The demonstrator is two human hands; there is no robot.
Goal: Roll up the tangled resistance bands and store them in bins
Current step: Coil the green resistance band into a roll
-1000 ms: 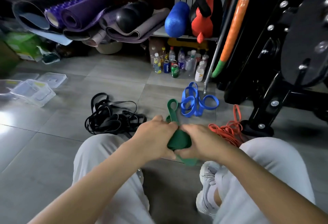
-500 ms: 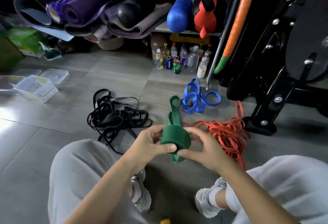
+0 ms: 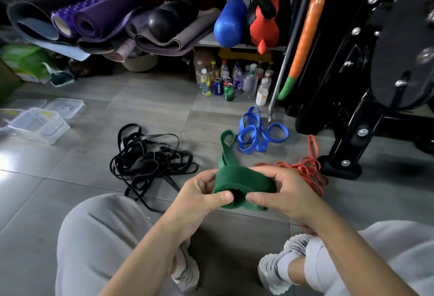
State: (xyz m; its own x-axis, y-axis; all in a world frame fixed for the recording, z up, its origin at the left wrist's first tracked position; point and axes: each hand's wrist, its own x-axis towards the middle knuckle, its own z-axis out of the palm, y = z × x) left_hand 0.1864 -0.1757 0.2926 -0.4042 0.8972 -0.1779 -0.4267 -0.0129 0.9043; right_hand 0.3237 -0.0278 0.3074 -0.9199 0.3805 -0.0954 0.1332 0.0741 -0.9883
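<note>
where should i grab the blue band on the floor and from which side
Hook the blue band by its wide open loop on the right end, coming from above on the right: that loop lies apart from the bunched smaller loops.

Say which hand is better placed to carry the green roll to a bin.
Left, likely: the left hand pinches the green roll, and the clear bins lie on that side.
</note>
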